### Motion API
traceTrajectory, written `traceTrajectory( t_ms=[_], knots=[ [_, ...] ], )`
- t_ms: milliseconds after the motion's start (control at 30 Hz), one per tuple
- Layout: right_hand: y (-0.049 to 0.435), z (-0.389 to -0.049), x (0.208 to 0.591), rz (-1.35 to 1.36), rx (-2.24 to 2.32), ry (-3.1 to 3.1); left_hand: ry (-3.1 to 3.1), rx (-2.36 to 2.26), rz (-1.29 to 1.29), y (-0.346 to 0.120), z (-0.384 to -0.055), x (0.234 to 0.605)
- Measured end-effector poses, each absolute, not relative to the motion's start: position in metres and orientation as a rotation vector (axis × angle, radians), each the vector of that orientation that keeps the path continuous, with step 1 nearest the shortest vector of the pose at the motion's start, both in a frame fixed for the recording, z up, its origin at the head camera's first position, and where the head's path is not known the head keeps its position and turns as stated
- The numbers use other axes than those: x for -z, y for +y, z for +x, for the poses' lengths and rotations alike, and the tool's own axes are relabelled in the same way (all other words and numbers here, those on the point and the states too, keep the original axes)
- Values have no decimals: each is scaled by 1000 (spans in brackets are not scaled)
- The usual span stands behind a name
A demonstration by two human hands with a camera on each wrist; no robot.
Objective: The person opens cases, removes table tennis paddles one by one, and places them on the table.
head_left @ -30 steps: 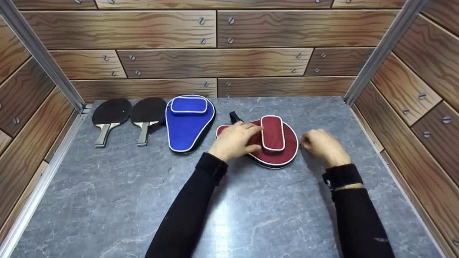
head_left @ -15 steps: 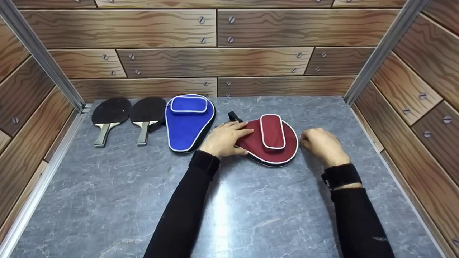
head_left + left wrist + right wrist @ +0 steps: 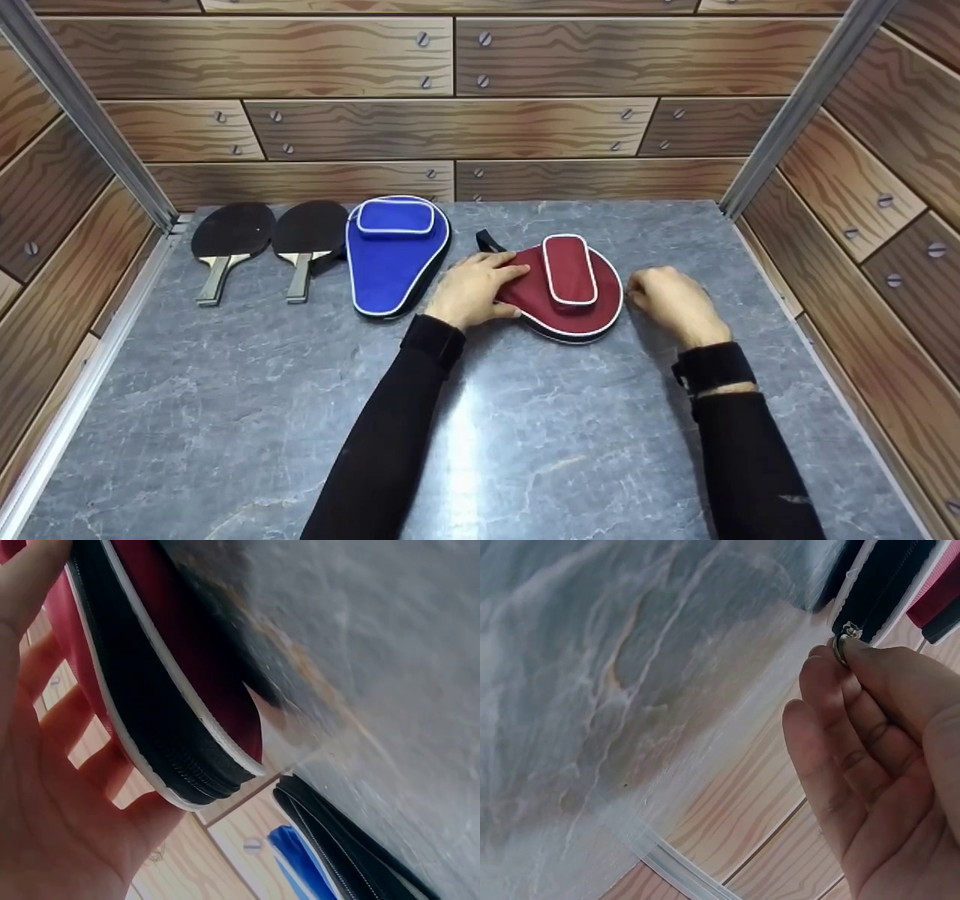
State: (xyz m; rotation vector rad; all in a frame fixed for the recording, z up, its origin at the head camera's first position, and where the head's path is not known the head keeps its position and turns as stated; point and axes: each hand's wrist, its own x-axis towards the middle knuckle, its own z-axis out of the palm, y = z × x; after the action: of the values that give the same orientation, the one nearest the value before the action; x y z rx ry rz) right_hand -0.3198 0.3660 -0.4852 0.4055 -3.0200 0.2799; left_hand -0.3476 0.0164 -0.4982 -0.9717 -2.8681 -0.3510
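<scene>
A red table tennis paddle case (image 3: 606,289) with white piping and a raised pocket lies on the table, its narrow end to the left. My left hand (image 3: 471,291) spans that narrow end, fingers over the top and thumb at the near side. In the left wrist view, the black zip band (image 3: 142,682) runs along the case's side. My right hand (image 3: 675,301) is at the rounded right end. Its thumb and index finger pinch a metal zipper pull (image 3: 841,651), seen in the right wrist view. A black strap (image 3: 488,241) sticks out behind the case.
A blue paddle case (image 3: 386,274) lies just left of my left hand. Two black paddles (image 3: 234,231) with pale handles lie further left, near the back wall. Wood-patterned walls (image 3: 352,56) enclose the grey table (image 3: 247,420) at the back and sides.
My left hand has slid left from beside the pocket to the narrow end of the red case. The right hand stays almost in place at the rounded end.
</scene>
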Motion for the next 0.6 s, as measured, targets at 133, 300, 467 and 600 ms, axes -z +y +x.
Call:
traceTrajectory(
  t_ms=[133,300,467,600],
  knots=[
    [366,-319,485,421,-296,-3008,-2870,370,-943,19,-347,498],
    [366,-318,483,447,-325,-3015,-2880,349,-884,22,-346,498],
    [365,-319,483,468,-360,-3029,-2895,322,-817,25,-344,500],
    [364,-319,483,468,-376,-3038,-2905,318,-777,26,-344,500]
  ],
)
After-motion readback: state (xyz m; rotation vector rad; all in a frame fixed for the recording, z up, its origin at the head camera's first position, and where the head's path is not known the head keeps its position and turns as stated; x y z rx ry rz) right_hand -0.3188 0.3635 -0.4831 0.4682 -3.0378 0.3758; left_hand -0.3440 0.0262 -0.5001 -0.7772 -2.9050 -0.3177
